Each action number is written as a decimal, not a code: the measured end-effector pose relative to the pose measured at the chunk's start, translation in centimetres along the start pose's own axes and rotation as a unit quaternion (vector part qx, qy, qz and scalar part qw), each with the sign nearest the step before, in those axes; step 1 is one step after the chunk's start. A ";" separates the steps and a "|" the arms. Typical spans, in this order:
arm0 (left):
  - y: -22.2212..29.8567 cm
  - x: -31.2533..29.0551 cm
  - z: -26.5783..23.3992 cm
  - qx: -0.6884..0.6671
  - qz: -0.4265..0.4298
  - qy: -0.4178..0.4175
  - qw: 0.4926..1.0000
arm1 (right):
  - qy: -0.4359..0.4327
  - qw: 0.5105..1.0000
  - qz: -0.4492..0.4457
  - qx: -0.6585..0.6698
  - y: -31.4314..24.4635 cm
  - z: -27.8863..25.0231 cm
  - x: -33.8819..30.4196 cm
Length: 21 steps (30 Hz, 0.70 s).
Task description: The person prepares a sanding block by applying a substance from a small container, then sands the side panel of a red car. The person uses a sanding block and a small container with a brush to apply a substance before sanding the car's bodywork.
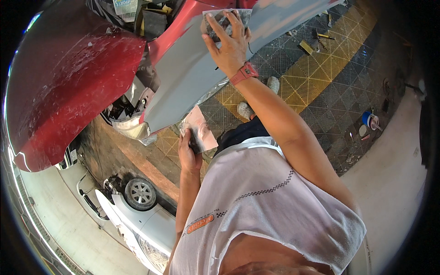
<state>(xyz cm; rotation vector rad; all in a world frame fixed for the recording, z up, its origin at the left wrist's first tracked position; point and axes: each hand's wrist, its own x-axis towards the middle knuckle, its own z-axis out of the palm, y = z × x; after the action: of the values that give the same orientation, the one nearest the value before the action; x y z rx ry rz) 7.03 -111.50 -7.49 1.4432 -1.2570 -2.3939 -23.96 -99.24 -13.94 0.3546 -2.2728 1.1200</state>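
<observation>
A grey-primed car panel (183,75) with red edges slants across the upper middle. My right hand (231,48), with a red watch at its wrist, lies over a worn grey and pale sheet of sandpaper (209,19) on the panel. Its fingers are spread and hold the sheet against the surface. Lower down, beside the panel's bottom edge, my left hand (189,153) grips a pink sheet of sandpaper (206,133) with dark grey smudges. The left thumb lies along the sheet's edge, while the other fingers are mostly hidden.
A dusty red car panel (68,91) fills the left. Below it are a white car body (153,224) and a wheel (140,194). A yellow block (306,47) lies on the grey and yellow floor tiles (302,82). A blue-and-white container (370,120) is at right.
</observation>
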 end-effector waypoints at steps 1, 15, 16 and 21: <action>-0.1 0.1 -0.2 -0.002 -0.001 0.004 1.000 | 0.000 1.000 0.000 0.003 0.1 0.4 -0.3; 1.1 2.3 0.1 -0.041 0.092 -0.026 0.995 | -0.168 0.979 0.004 0.113 0.6 -5.8 -5.4; 1.9 2.3 1.3 -0.034 0.123 -0.024 0.992 | -0.176 0.969 0.028 0.171 -0.2 -7.7 -5.6; 4.2 2.9 6.0 -0.027 0.188 -0.036 0.981 | -0.417 0.708 0.203 0.532 -5.8 -17.8 -3.8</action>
<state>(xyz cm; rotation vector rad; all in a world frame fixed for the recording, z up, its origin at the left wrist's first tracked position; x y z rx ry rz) -0.57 -112.00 -5.38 1.0036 -1.3298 -2.2198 -11.46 -88.77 -3.92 0.9847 -2.0852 2.9776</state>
